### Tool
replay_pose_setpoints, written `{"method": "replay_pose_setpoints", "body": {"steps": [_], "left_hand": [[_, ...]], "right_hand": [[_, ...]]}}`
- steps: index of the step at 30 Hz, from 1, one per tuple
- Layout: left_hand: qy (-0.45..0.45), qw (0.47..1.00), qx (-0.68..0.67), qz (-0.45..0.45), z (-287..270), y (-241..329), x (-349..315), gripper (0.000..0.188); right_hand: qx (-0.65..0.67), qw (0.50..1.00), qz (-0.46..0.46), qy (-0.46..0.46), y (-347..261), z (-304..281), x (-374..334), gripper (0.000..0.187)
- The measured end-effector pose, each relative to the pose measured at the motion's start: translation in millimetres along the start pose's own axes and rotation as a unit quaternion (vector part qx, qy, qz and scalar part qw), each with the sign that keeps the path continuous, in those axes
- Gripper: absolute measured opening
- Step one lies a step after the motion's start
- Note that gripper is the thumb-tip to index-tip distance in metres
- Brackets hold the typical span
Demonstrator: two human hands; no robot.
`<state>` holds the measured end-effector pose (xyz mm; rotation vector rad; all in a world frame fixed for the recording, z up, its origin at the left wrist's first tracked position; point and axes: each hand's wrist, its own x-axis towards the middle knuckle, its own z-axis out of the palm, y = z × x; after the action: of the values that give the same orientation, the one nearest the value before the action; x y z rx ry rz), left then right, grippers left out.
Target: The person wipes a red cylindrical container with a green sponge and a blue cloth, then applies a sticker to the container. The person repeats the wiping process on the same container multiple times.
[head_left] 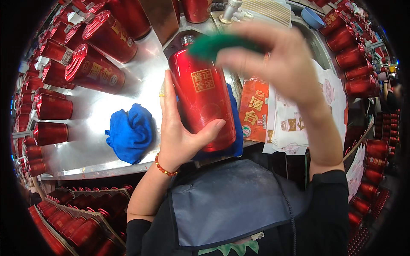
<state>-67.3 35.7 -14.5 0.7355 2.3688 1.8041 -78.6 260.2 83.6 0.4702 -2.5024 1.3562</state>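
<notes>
A glossy red bottle (205, 109) with a gold square emblem lies tilted in front of me, its narrow metallic neck pointing away. My left hand (181, 134) is closed round the lower part of the bottle, thumb across its near side. Pinched in my right hand (284, 59) is a green scouring pad (220, 44), held over the bottle's upper shoulder. That hand and the pad are smeared by motion, so whether the pad touches the bottle is hard to tell. A blue cloth (237, 145) shows beneath and beside the bottle's base.
A crumpled blue cloth (131, 133) rests on the metal worktop (92, 149). Red bottles (96, 70) crowd the left side, and more stand at right. Printed sheets (288, 128) and a red printed package (255, 109) lie right of the bottle, near a tap (232, 10) and blue bowl (312, 18).
</notes>
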Motion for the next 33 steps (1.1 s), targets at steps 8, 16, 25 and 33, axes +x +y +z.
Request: {"method": "replay_pose_setpoints", "body": {"steps": [8, 16, 25, 33], "left_hand": [[0.002, 0.995, -0.092, -0.041, 1.6, 0.7, 2.0, 0.124], [-0.013, 0.982, -0.189, -0.02, -5.3, -11.5, -7.0, 0.156], [-0.055, 0.983, 0.142, 0.1, -12.6, -19.9, -20.4, 0.142], [-0.014, 0.989, 0.107, 0.105, -8.7, -13.1, -19.7, 0.134]], "right_hand": [[0.227, 0.951, 0.21, 0.013, 24.8, 23.2, -73.5, 0.033], [0.017, 0.971, 0.228, 0.073, 48.5, 7.1, -73.3, 0.03], [-0.152, 0.979, -0.128, -0.035, -12.7, 26.9, -121.7, 0.034], [-0.148, 0.979, -0.138, -0.015, -21.7, 39.5, -117.6, 0.044]]}}
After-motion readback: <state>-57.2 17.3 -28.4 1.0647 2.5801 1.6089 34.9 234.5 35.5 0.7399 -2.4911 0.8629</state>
